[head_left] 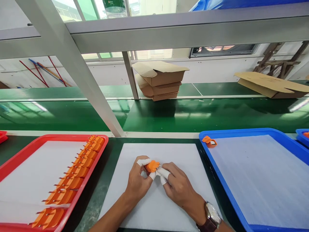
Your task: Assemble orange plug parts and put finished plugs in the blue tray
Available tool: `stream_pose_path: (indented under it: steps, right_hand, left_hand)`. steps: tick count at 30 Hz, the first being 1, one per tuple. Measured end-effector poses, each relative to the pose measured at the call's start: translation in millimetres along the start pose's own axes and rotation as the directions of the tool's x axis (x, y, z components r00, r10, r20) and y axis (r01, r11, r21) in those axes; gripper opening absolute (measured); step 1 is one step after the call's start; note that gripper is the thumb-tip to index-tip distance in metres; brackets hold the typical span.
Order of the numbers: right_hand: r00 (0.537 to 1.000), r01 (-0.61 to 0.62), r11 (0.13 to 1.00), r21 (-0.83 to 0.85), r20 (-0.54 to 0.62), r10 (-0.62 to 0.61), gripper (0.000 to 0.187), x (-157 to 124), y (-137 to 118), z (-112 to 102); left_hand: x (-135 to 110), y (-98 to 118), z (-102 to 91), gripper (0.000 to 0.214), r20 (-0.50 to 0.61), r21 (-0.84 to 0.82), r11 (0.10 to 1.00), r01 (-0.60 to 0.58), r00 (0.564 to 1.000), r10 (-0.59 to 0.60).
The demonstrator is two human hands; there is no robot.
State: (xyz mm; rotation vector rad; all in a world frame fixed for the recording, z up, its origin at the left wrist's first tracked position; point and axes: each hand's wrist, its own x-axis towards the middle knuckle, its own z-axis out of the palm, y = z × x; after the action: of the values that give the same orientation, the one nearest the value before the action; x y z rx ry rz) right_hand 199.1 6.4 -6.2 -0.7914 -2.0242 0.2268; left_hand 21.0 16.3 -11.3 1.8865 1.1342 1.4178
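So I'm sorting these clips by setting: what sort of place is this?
Most likely a factory assembly line. A green conveyor belt runs past the bench, a red tray holds a row of identical orange parts, and both hands work one orange part.

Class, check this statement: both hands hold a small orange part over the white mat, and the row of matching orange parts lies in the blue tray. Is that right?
Not quite. The head view shows the row of orange parts in the red tray, not the blue tray, which holds one orange piece. The left hand and right hand do hold the small orange part over the white mat.
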Motion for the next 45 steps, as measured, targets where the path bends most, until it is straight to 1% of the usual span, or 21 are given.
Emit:
stream_pose_path:
  steps: [4, 8, 15, 21, 25, 31, 38, 42, 45]
  right_hand:
    - [1.000, -0.018, 0.999, -0.048, -0.020, 0.017, 0.040, 0, 5, -1]
    - [1.000, -0.018, 0.999, -0.030, -0.016, 0.017, 0.039, 1, 2, 0]
    - [0.999, -0.018, 0.999, 0.036, 0.035, 0.016, 0.038, 0, -4, 1]
    - [0.999, -0.052, 0.999, 0.008, 0.012, 0.052, 0.036, -1, 0, 1]
    - [0.998, -0.063, 0.998, 0.006, 0.004, 0.063, 0.037, 0, 0, 1]
    - [0.995, -0.091, 0.993, 0.072, 0.036, 0.089, 0.037, 2, -4, 1]
    - [0.984, -0.175, 0.969, 0.172, 0.051, 0.169, 0.036, 4, -7, -1]
    - [0.987, -0.161, 0.976, 0.145, 0.028, 0.159, 0.036, 4, -7, 0]
    - [0.991, -0.135, 0.980, 0.149, 0.025, 0.133, 0.039, 3, -8, 2]
  left_hand:
    - [1, 1, 0.7, 0.036, -0.006, -0.005, 1.000, 0.011, 1.000, -0.011]
    - [0, 1, 1.0, 0.037, -0.003, 0.001, 1.000, 0.009, 1.000, -0.009]
    - [0, -1, -1.2, 0.035, 0.013, 0.040, 0.999, -0.017, 1.000, 0.016]
    - [-1, -2, 0.0, 0.037, 0.006, 0.048, 0.998, -0.033, 0.999, 0.033]
    - [0, -2, 0.2, 0.036, 0.001, 0.054, 0.998, -0.020, 1.000, 0.020]
    - [1, 1, -1.1, 0.036, 0.000, 0.075, 0.996, -0.043, 0.999, 0.043]
    - [2, 1, -1.9, 0.037, -0.001, 0.103, 0.993, -0.053, 0.999, 0.054]
    - [1, 1, -1.9, 0.038, -0.010, 0.130, 0.989, -0.074, 0.997, 0.076]
    - [1, 1, -1.8, 0.038, -0.018, 0.144, 0.988, -0.064, 0.998, 0.067]
